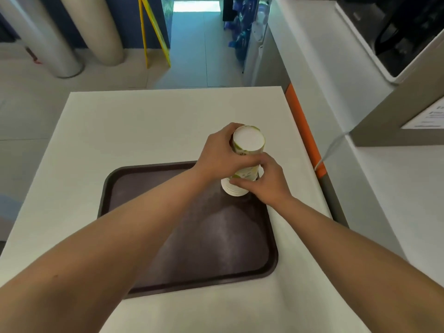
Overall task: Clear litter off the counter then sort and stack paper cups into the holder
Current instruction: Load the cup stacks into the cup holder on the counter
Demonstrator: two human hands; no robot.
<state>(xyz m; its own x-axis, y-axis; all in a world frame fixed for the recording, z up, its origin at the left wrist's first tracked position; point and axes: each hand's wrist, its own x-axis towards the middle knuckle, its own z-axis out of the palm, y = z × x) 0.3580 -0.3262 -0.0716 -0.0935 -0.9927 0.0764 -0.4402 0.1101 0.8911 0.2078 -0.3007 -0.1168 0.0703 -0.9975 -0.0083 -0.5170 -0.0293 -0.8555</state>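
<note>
While left hand (217, 152) and right hand (269, 182) grip inverted cup stack (248, 150) on tray (182, 236): prone to toppling if pressed askew.

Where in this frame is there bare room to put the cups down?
Most of the dark brown plastic tray is bare, and so is the white counter around it. It is crowded only at the tray's far right corner, where both hands grip the upside-down paper cup stack.
</note>
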